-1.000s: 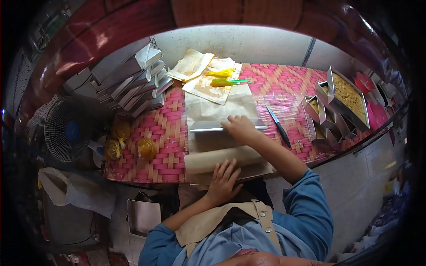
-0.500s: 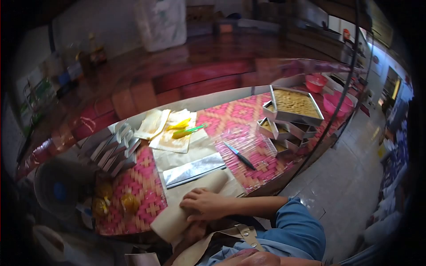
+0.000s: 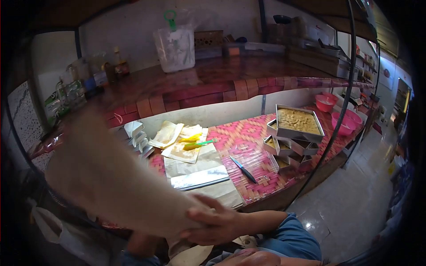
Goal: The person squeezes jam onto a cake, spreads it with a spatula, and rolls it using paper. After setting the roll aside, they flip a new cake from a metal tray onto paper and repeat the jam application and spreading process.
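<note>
A pink-and-tan woven-pattern tabletop (image 3: 235, 133) stretches below a dark red shelf (image 3: 213, 68), with filled metal pans (image 3: 298, 123) stacked toward its right end and a knife (image 3: 243, 170) lying between them and a shiny flat strip (image 3: 199, 178) on brown paper (image 3: 215, 192). I have the pale roll (image 3: 117, 188) raised at a slant over the near left side of the table, my right hand (image 3: 214, 222) clamped on its lower end; my left hand (image 3: 143, 243) is mostly hidden beneath it, so I cannot tell its grip.
</note>
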### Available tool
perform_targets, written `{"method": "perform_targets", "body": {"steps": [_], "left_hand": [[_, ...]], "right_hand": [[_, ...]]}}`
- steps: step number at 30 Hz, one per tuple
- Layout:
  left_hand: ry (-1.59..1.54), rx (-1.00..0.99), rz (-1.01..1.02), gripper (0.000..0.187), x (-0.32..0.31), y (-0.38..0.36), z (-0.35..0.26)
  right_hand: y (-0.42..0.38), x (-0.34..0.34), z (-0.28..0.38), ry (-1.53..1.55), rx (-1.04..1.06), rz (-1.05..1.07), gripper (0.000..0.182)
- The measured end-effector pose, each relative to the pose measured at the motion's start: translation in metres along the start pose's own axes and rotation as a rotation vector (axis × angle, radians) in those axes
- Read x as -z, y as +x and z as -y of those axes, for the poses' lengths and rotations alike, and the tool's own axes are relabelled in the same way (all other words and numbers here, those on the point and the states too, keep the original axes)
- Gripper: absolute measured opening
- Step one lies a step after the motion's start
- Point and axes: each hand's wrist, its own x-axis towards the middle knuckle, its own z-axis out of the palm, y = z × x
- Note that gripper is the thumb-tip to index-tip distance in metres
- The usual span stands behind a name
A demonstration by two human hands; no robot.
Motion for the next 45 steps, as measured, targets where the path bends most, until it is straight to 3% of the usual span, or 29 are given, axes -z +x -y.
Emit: {"method": "perform_targets", "body": {"steps": [2,3,4,5,6,7,9,12,14,15,17,18,20,26,28,32,36,40,43,45], "left_hand": [[0.121,0.036,0.113,0.065,-0.034,0.02,-0.03],[0.209,0.099,0.203,0.066,-0.057,0.04,-0.053],[0.668,-0.271,0.35,0.065,-0.116,0.052,-0.063],[1.188,-0.745,0.453,0.063,-0.172,0.065,-0.072],[1.504,-1.109,0.493,0.063,-0.213,0.077,-0.081],[1.73,-1.368,0.473,0.062,-0.238,0.092,-0.091],[1.94,-1.483,0.327,0.06,-0.255,0.124,-0.122],[1.961,-1.236,-0.138,0.062,-0.26,0.166,-0.187],[1.924,-0.961,-0.41,0.064,-0.248,0.194,-0.251],[1.945,-0.804,-0.483,0.069,-0.243,0.205,-0.277],[1.712,-0.53,-0.743,0.076,-0.248,0.191,-0.264],[1.717,-0.536,-0.738,0.076,-0.243,0.198,-0.274],[1.583,-0.142,-0.666,0.078,-0.221,0.214,-0.31],[1.556,0.021,-0.7,0.064,-0.219,0.229,-0.322],[1.539,-0.01,-0.73,0.062,-0.218,0.229,-0.318],[1.555,0.066,-0.642,0.062,-0.212,0.228,-0.32],[1.522,0.121,-0.484,0.063,-0.205,0.236,-0.321],[1.502,0.046,-0.481,0.06,-0.228,0.234,-0.287],[1.433,0.028,-0.395,0.058,-0.246,0.237,-0.266],[1.45,-0.091,-0.406,0.047,-0.261,0.245,-0.243]], "right_hand": [[0.012,0.031,-0.002,-0.183,-0.044,-0.318,0.047],[0.017,0.055,-0.002,-0.285,-0.143,-0.247,0.05],[0.024,0.081,-0.004,-0.389,-0.241,-0.177,0.055],[0.04,0.104,-0.011,-0.48,-0.288,-0.254,0.057],[0.057,0.128,-0.019,-0.571,-0.333,-0.333,0.06],[0.068,0.156,-0.027,-0.744,-0.365,-0.259,0.061],[0.089,0.206,-0.04,-0.959,-0.51,-0.089,0.062],[0.115,0.271,-0.075,-0.842,-0.836,0.292,0.062],[0.121,0.307,-0.119,-0.784,-1.049,0.684,0.064],[0.124,0.317,-0.139,-0.773,-1.071,0.786,0.064],[0.121,0.328,-0.161,-0.757,-1.093,0.885,0.064],[0.119,0.333,-0.166,-0.753,-1.073,0.908,0.064],[0.113,0.345,-0.178,-0.751,-1.07,0.924,0.064],[0.08,0.379,-0.213,-0.777,-1.064,0.918,0.065],[0.064,0.398,-0.233,-0.783,-1.206,0.914,0.067],[0.028,0.437,-0.268,-0.858,-1.263,0.995,0.067],[0.016,0.442,-0.264,-0.958,-1.261,0.9,0.061],[0.039,0.411,-0.235,-1.258,-1.267,1.023,0.052],[0.043,0.406,-0.23,-1.157,-1.362,0.946,0.05],[0.041,0.411,-0.233,-1.123,-1.34,0.929,0.046]]}}
